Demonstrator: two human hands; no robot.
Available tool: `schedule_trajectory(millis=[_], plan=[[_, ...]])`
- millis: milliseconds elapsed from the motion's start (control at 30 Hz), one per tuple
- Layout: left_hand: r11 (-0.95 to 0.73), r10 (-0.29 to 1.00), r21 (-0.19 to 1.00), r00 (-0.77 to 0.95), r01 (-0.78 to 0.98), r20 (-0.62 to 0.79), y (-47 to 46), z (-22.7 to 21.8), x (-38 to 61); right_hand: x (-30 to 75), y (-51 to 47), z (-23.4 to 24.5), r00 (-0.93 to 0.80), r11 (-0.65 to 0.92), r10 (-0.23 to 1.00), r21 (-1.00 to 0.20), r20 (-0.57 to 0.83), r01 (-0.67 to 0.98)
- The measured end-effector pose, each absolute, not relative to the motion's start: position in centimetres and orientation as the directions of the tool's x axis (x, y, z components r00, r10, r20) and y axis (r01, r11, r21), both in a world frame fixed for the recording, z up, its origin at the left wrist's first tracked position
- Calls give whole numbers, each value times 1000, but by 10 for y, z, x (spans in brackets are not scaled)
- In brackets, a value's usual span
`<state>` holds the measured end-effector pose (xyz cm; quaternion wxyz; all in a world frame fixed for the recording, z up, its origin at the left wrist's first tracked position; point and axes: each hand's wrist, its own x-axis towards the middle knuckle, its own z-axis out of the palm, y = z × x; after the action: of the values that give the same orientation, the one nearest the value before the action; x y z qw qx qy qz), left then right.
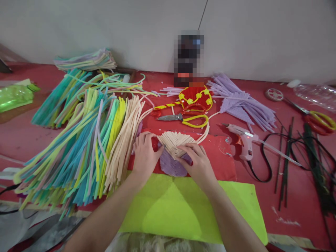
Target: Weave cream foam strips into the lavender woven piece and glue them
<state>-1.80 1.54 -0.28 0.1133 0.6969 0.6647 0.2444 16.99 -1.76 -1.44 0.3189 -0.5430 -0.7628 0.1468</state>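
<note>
A panel of woven pipe cleaners lies in front of me, with a cream chevron part (172, 140) over a purple part (172, 166). My left hand (145, 154) is at the panel's left edge, fingers bent, with the thumb and index finger gripping that edge. On the other side, my right hand (198, 161) pinches the cream pipe cleaners near the point of the chevron. Just above both hands, scissors (183, 118) with a yellow and red handle lie next to a red and yellow ornament (195, 97).
Bundles of coloured pipe cleaners (86, 147) spread across the left; purple ones (241, 99) lie at back right. A pink glue gun (245, 140), its cord, dark stems (286, 164) and more scissors (309, 113) are on the right. A lime-green sheet (183, 210) lies nearest me.
</note>
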Motion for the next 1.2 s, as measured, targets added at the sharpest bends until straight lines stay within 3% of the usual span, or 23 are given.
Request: schedule_trajectory(millis=[533,900,1200], plan=[[-58,988,491,-21,869,153,15,-6,-19,171,-19,-17,-216,364,925,-559,313,745],[-22,992,421,-31,907,119,13,-5,-18,171,-18,-19,-215,369,921,-548,326,751],[-33,993,454,-21,890,114,14,-4,-17,171,-19,-19,-224,378,918,-548,328,746]])
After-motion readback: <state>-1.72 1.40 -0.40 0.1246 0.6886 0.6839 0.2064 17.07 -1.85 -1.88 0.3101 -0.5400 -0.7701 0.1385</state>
